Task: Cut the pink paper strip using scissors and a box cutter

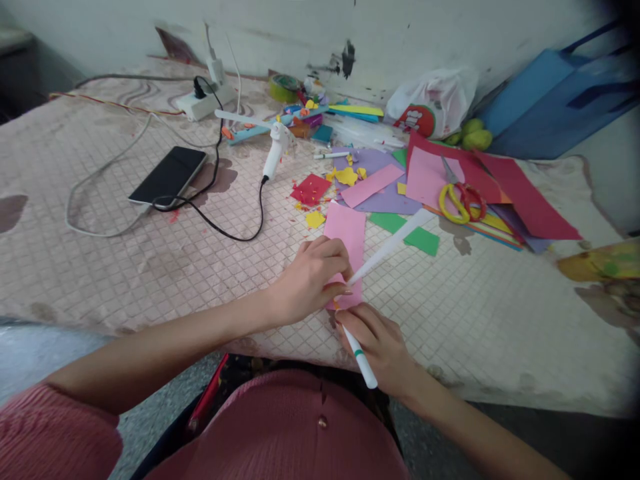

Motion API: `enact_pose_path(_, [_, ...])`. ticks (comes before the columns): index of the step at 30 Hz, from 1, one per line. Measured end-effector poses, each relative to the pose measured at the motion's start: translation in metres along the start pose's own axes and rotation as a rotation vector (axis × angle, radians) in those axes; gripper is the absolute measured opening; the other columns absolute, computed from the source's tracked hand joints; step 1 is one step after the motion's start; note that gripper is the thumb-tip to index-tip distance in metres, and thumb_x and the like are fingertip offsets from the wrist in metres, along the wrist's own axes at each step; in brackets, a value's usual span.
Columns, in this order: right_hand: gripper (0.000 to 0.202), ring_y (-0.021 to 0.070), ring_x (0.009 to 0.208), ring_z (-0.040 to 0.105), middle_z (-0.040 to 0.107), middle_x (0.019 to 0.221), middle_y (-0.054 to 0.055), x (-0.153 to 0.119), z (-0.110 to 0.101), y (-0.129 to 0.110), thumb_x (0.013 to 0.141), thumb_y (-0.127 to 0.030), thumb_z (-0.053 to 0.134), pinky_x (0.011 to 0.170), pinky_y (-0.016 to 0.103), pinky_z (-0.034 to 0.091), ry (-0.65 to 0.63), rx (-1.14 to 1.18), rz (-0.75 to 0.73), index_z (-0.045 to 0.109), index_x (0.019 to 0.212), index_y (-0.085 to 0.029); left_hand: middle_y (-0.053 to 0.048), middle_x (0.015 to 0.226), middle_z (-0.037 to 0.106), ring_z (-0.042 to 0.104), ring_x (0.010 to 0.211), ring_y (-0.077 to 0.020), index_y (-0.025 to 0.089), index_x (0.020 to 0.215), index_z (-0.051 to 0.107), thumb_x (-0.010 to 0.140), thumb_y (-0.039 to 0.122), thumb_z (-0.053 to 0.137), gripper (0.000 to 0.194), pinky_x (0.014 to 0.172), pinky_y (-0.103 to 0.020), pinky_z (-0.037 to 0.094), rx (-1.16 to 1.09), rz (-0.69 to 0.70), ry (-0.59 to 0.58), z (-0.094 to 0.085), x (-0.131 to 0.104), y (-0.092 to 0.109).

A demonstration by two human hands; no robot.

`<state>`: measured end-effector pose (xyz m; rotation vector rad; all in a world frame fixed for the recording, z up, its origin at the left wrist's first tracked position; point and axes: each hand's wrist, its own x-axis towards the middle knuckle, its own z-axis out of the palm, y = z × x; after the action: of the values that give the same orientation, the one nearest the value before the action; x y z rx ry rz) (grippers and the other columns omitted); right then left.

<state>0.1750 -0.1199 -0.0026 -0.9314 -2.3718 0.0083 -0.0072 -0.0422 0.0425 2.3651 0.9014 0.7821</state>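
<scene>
Pink paper (346, 223): likely light, flimsy; hold edges.
Left hand (316, 275): pinches strip (387, 247) over paper.
Right hand (380, 343): grips pen (361, 359) beside paper.

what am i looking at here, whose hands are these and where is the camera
There is no machine here: a person works with two bare hands. The one picture comes from a camera on that person's head, looking forward and down. The right hand holds a white pen with a green band. The left hand appears to pinch one end of a white strip over a piece of pink paper. Elsewhere on the cloth lie a glue gun, scissors and a dark-screened device.
</scene>
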Motion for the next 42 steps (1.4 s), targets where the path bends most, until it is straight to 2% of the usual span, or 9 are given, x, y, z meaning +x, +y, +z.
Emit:
enact_pose_path(4, [0.019, 0.0179, 0.079, 0.064, 0.065, 0.084, 0.007, 0.003, -0.004, 0.001, 0.089, -0.009, 0.048, 0.065, 0.029, 0.054, 0.027, 0.05, 0.039, 0.053, 0.107, -0.016, -0.003, 0.092, 0.056, 0.047, 0.091, -0.019, 0.014, 0.077, 0.057, 0.081, 0.016, 0.067, 0.01, 0.082, -0.034, 0.039, -0.008, -0.005, 0.005, 0.0, 0.0, -0.001])
enact_pose_path(10, [0.014, 0.0155, 0.078, 0.064, 0.065, 0.086, 0.006, 0.006, -0.009, 0.003, 0.091, -0.014, 0.049, 0.066, 0.026, 0.053, 0.014, 0.267, 0.277, 0.055, 0.102, -0.019, -0.003, 0.092, 0.056, 0.047, 0.09, -0.0183, 0.015, 0.078, 0.057, 0.08, 0.011, 0.065, 0.009, 0.082, -0.033, 0.038, -0.015, -0.009, 0.007, 0.002, 0.0, 0.0])
enact_pose_path(16, [0.013, 0.0149, 0.083, 0.063, 0.065, 0.089, 0.004, 0.008, -0.009, 0.007, 0.091, -0.015, 0.048, 0.071, 0.027, 0.051, 0.026, 0.406, 0.416, 0.057, 0.1, -0.02, -0.002, 0.091, 0.055, 0.047, 0.09, -0.0183, 0.015, 0.078, 0.057, 0.081, 0.012, 0.063, 0.008, 0.082, -0.033, 0.039, -0.023, -0.026, 0.008, 0.001, -0.001, -0.001])
enact_pose_path(22, [0.011, 0.0129, 0.072, 0.06, 0.065, 0.083, 0.002, 0.012, -0.012, 0.01, 0.09, -0.016, 0.049, 0.064, 0.025, 0.047, 0.034, 0.412, 0.526, 0.059, 0.094, -0.019, -0.003, 0.094, 0.056, 0.047, 0.092, -0.0188, 0.015, 0.079, 0.058, 0.081, 0.013, 0.065, 0.008, 0.082, -0.033, 0.039, -0.014, -0.007, 0.0, 0.002, -0.002, -0.002])
enact_pose_path(27, [0.009, 0.0096, 0.056, 0.052, 0.06, 0.07, -0.002, 0.013, -0.014, 0.01, 0.091, -0.021, 0.049, 0.052, 0.022, 0.04, 0.048, 0.475, 0.641, 0.058, 0.09, -0.02, -0.003, 0.093, 0.056, 0.047, 0.091, -0.0184, 0.015, 0.081, 0.058, 0.083, 0.014, 0.064, 0.006, 0.082, -0.033, 0.039, -0.023, 0.001, 0.011, 0.002, -0.003, -0.002])
enact_pose_path(30, [0.009, 0.0092, 0.054, 0.05, 0.059, 0.068, -0.003, 0.013, -0.014, 0.01, 0.091, -0.021, 0.05, 0.051, 0.021, 0.039, 0.049, 0.499, 0.648, 0.058, 0.09, -0.02, -0.004, 0.093, 0.056, 0.047, 0.091, -0.0184, 0.015, 0.08, 0.058, 0.083, 0.015, 0.064, 0.006, 0.082, -0.033, 0.039, -0.017, -0.002, 0.012, 0.002, -0.004, -0.002])
enact_pose_path(37, [0.011, 0.0109, 0.063, 0.056, 0.064, 0.077, 0.0, 0.013, -0.013, 0.011, 0.092, -0.022, 0.05, 0.056, 0.023, 0.042, 0.007, 0.528, 0.618, 0.06, 0.089, -0.02, -0.004, 0.093, 0.056, 0.047, 0.091, -0.0187, 0.015, 0.08, 0.058, 0.083, 0.014, 0.064, 0.006, 0.081, -0.033, 0.039, -0.023, -0.013, 0.009, 0.001, -0.003, -0.001])
enact_pose_path(42, [0.01, 0.0101, 0.06, 0.054, 0.062, 0.072, -0.002, 0.015, -0.013, 0.01, 0.091, -0.022, 0.05, 0.056, 0.022, 0.042, 0.001, 0.541, 0.612, 0.059, 0.089, -0.02, -0.003, 0.092, 0.057, 0.048, 0.09, -0.0183, 0.015, 0.079, 0.059, 0.083, 0.013, 0.064, 0.006, 0.081, -0.033, 0.039, -0.031, 0.001, 0.017, 0.002, -0.003, -0.001])
